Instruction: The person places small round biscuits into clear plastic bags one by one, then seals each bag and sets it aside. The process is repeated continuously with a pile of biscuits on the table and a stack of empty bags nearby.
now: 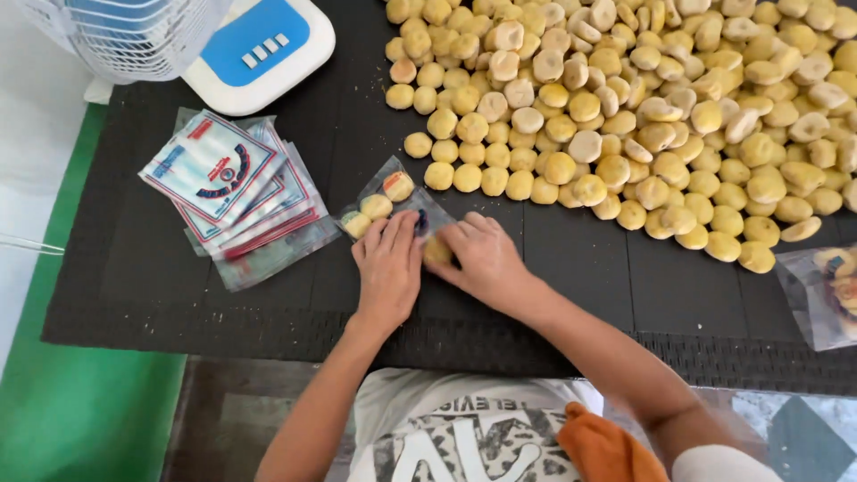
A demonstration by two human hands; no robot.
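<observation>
Surface: dark ribbed mat [223, 295] covers our work table, with a green floor strip at 9 o'clock and a patterned floor at 6 o'clock.

Cookies: a wide heap of round yellow cookies [643, 116] fills the mat from 12 to 3 o'clock, spread flat so single pieces are easy to pick from its near edge.

Pouch: a clear plastic pouch [388, 203] lies just beyond our fingers, toward 11 o'clock of them; three cookies sit in a row inside, its open end turned toward us.

Left hand: our left hand [388, 268] lies flat with fingers together on the pouch's open end, pinning it rather than gripping, we judge to keep the mouth from sliding.

Right hand: our right hand [482, 259] is curled over a single cookie [437, 250] at the pouch mouth, fingertips closed on it, pressed against the left hand.

Empty pouches: a fanned stack of printed pouches [232, 192] waits at 10 o'clock, near the left hand.

Filled pouch: another filled pouch [826, 295] lies at 3 o'clock, well apart from the heap's middle.

Fan and scale: a white fan [134, 36] and a white scale with a blue top [259, 49] stand at 11 o'clock, off the working area.
</observation>
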